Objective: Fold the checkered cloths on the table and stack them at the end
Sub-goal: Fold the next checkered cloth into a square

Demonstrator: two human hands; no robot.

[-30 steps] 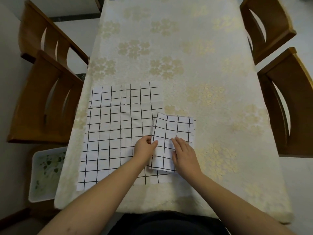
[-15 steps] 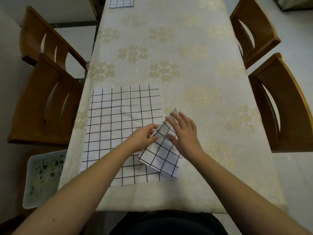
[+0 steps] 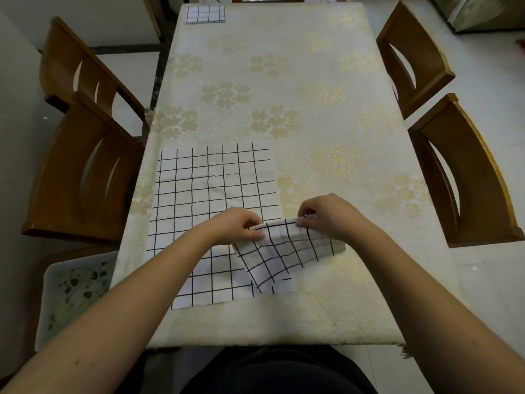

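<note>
Both hands pinching folded cloth

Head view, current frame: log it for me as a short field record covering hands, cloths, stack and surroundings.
left hand: pinches the top left corner of the folded cloth
right hand: pinches its top right corner
folded cloth: lifted at the top edge, lower part overlaps the flat cloth
flat cloth: spread unfolded on the table's left side
stack: folded checkered cloth at the far left end
table: floral cream cover
chairs: wooden, two each side
</note>
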